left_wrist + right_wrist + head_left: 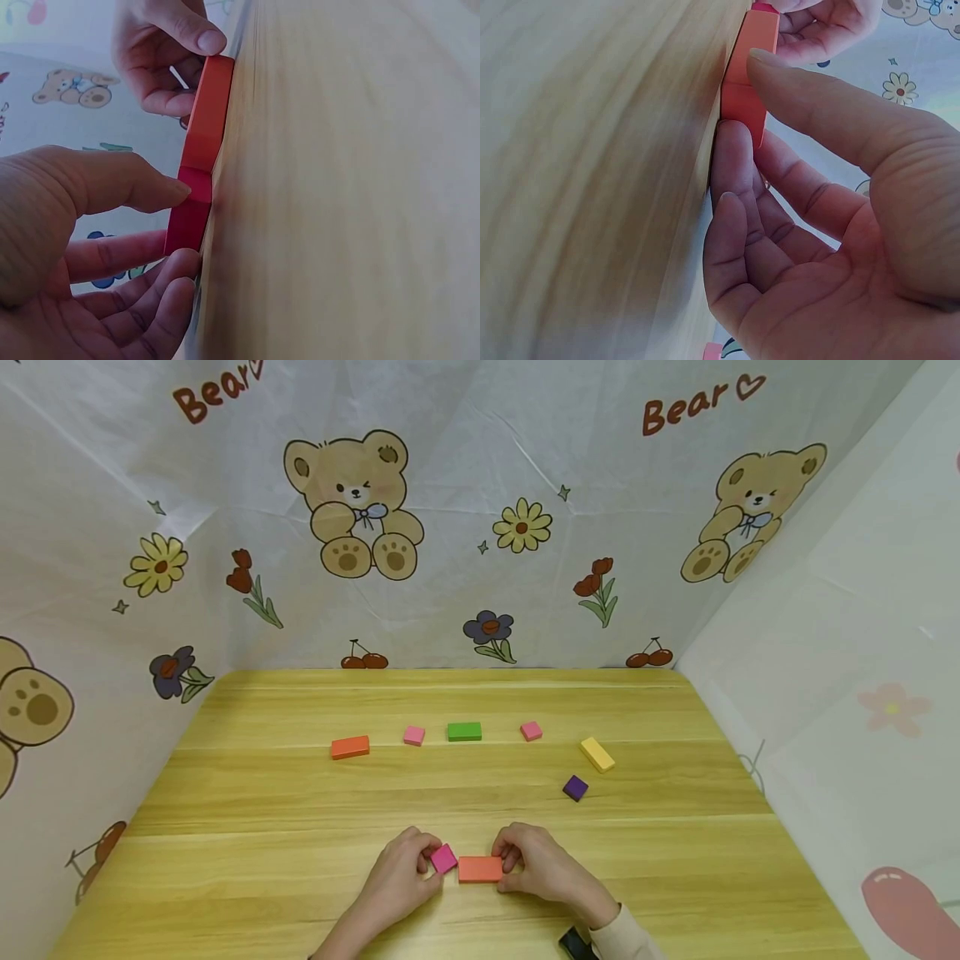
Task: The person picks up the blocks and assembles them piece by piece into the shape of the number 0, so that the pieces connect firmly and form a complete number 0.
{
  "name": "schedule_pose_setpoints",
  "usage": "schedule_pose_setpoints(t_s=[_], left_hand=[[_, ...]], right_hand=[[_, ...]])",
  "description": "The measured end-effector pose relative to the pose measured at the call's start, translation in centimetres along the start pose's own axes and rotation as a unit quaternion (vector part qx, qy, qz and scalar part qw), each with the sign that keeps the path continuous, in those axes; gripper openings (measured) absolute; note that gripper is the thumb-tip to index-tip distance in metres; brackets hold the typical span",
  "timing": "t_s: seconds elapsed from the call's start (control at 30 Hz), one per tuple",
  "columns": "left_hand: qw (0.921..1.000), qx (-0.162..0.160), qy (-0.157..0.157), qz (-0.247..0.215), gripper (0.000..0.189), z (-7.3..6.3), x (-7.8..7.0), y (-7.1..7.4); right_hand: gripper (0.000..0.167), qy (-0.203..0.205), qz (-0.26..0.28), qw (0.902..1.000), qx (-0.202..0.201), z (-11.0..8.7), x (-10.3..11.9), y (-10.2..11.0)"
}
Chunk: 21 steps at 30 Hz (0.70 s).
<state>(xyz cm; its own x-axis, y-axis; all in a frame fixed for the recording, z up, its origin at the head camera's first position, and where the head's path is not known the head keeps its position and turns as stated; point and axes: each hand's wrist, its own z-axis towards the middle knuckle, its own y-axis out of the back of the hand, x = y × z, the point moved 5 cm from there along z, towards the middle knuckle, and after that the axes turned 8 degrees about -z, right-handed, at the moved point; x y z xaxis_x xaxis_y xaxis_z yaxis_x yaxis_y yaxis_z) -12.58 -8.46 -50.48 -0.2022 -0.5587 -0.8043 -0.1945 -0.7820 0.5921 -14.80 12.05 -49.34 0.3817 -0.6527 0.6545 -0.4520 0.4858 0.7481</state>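
Near the front of the wooden table, my left hand (402, 870) pinches a small magenta block (443, 859) between thumb and fingers. The block is turned at an angle, one corner right at the left end of an orange-red rectangular block (480, 869). My right hand (542, 866) holds that orange-red block by its right end, thumb on the near side and fingers on the far side. Both blocks lie flat on the tabletop. In the left wrist view the magenta block (190, 210) and the orange-red block (208, 112) stand end to end.
Farther back lie an orange block (350, 747), a pink block (414, 736), a green block (464, 732), another pink block (531, 731), a yellow block (597, 755) and a purple block (575, 788). A bear-print cloth (450, 610) rises behind the table (300, 810).
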Motion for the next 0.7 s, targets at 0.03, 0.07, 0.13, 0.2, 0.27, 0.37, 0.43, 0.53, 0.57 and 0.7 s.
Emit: schedule_pose_setpoints(t_s=[0.03, 0.07, 0.13, 0.2, 0.27, 0.37, 0.43, 0.53, 0.57, 0.7], left_hand=[[1.0000, 0.000, 0.001, 0.000, 0.028, 0.00, 0.01, 0.00], [1.0000, -0.001, 0.001, -0.001, 0.028, 0.01, 0.03, -0.01], [1.0000, -0.002, 0.003, -0.003, 0.028, 0.03, 0.07, -0.01], [1.0000, -0.004, 0.004, -0.004, 0.028, 0.06, 0.09, -0.01], [1.0000, -0.007, 0.005, -0.005, 0.027, 0.09, 0.13, -0.01], [0.9999, -0.010, 0.005, -0.004, 0.026, 0.15, 0.17, -0.02], [0.9999, -0.010, 0.005, -0.005, 0.026, 0.19, 0.20, -0.06], [0.9999, -0.010, 0.003, -0.007, 0.026, 0.24, 0.24, -0.11], [0.9999, -0.010, 0.002, -0.007, 0.026, 0.26, 0.25, -0.13], [0.9999, -0.012, -0.001, -0.006, 0.026, 0.27, 0.27, -0.14]], right_hand=[[0.029, 0.000, -0.001, 1.0000, 0.000, 0.01, 0.00, 0.00], [0.029, -0.001, -0.001, 1.0000, 0.000, 0.01, 0.00, 0.01], [0.029, -0.001, -0.002, 1.0000, 0.000, 0.02, 0.01, 0.02], [0.029, -0.001, -0.003, 1.0000, 0.001, 0.04, 0.03, 0.02], [0.029, -0.001, -0.004, 1.0000, 0.001, 0.04, 0.04, 0.03], [0.029, -0.002, -0.006, 1.0000, 0.002, 0.03, 0.03, 0.04], [0.029, -0.003, -0.005, 1.0000, 0.002, 0.02, 0.03, 0.05], [0.029, -0.003, -0.003, 1.0000, 0.002, 0.00, 0.07, 0.05], [0.029, -0.003, -0.002, 1.0000, 0.001, -0.01, 0.09, 0.05], [0.029, -0.003, 0.002, 1.0000, 0.002, -0.01, 0.11, 0.04]])
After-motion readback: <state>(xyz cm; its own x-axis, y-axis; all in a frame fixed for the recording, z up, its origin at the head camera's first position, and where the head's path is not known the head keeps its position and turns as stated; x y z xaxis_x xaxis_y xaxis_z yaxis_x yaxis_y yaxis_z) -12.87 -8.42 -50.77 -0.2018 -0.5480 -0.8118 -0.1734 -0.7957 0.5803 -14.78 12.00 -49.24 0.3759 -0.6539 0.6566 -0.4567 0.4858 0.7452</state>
